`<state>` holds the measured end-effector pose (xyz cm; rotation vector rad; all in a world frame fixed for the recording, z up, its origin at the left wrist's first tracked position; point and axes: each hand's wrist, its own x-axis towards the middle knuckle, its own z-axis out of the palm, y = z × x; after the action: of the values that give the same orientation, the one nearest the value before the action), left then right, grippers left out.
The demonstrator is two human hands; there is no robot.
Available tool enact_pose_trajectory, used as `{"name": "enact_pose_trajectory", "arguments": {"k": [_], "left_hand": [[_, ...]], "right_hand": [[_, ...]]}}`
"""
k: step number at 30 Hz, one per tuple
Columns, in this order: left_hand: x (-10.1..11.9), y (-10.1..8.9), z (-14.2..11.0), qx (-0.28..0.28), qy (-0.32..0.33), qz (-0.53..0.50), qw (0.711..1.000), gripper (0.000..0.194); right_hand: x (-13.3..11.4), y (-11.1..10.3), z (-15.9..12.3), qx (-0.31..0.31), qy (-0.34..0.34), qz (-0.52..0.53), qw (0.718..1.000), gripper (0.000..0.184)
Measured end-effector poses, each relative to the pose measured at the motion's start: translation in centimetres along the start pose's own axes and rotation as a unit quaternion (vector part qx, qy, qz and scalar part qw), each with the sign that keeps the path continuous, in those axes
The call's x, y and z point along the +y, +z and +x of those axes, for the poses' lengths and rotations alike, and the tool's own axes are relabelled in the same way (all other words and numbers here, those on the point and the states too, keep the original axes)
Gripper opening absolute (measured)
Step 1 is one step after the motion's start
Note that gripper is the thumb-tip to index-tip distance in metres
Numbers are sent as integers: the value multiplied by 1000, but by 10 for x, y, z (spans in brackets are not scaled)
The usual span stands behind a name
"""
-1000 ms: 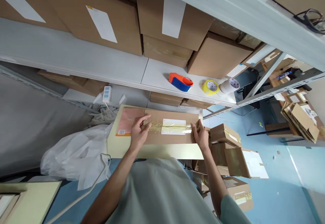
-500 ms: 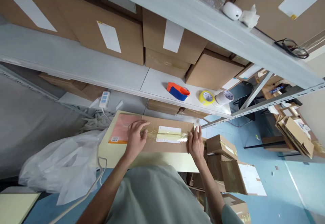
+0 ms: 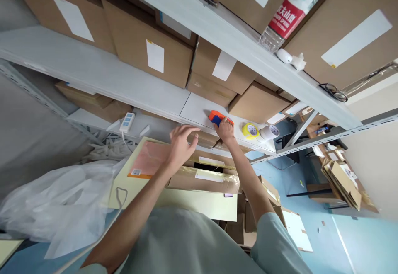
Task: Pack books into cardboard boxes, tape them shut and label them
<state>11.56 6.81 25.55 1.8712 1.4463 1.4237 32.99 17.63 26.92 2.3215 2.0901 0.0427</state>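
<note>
My right hand (image 3: 225, 130) reaches up to the white shelf (image 3: 199, 109) and closes on the orange and blue tape dispenser (image 3: 216, 117). My left hand (image 3: 182, 141) hovers with fingers spread above the far edge of the long cardboard box (image 3: 202, 178). The box lies on a pale yellow table (image 3: 192, 204), its top flaps parted along the taped seam and showing a dark gap. A white label and clear tape sit on the near flap.
A yellow tape roll (image 3: 250, 130) and a white tape roll (image 3: 269, 132) stand right of the dispenser. Cardboard boxes (image 3: 149, 50) fill the shelves; a water bottle (image 3: 289, 13) and glasses (image 3: 334, 91) lie higher up. A plastic bag (image 3: 56, 203) lies left, small boxes (image 3: 267, 187) right.
Both hands left the box's taped seam. The right hand went up to the tape dispenser on the shelf, the left lifted off, and the flaps now gape. The view tilted upward.
</note>
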Motion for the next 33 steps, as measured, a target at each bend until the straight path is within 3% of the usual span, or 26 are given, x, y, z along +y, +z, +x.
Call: {"name": "enact_pose_trajectory", "arguments": {"k": [4,7,10,14,20,27,33], "left_hand": [[-13,-11,-7,6,-8,-24,1000,22],[-25,-19,-12,1,-22,-48,999,21],[-34,-27,-15,2,-28,-89,996,22],[-35,-42,-18,29,-24,-139,990,32],[-29,-65,-28,10,54,-184,981,31],[-25,-79,-41,5,121,-200,972,25],[-33,-76,-57,-14,92,-167,981,20]], "right_hand": [[-10,8,13,-31,55,-36,997,60],[-10,4,5,-32,42,-62,997,63],[-8,-4,-20,-18,-17,-84,996,63],[-1,-17,-75,40,-122,-81,988,64],[2,-44,-148,126,-267,-13,955,52],[-13,-75,-190,130,-294,-37,946,42],[-23,-83,-210,126,-289,-53,948,39]]}}
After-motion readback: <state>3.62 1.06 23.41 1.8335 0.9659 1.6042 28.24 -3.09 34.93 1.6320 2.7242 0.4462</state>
